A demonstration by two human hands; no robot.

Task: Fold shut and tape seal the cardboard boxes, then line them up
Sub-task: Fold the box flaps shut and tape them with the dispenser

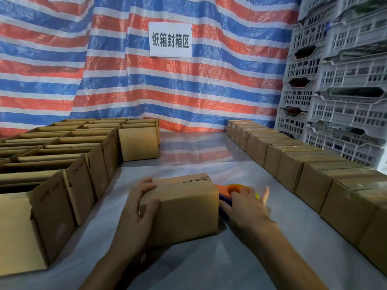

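Note:
A small cardboard box [184, 208] with its top flaps folded down sits on the grey table in front of me. My left hand [136, 214] grips its left end, thumb on the near face and fingers over the top edge. My right hand [245, 206] holds an orange and blue tape dispenser [230, 190] against the box's right side. The seam between the top flaps shows as a dark line.
Several open boxes [62, 155] stand in rows on the left. A line of sealed boxes [303, 170] runs along the right edge. Grey plastic crates [339, 80] are stacked at the right. A striped tarp with a white sign [170, 39] hangs behind.

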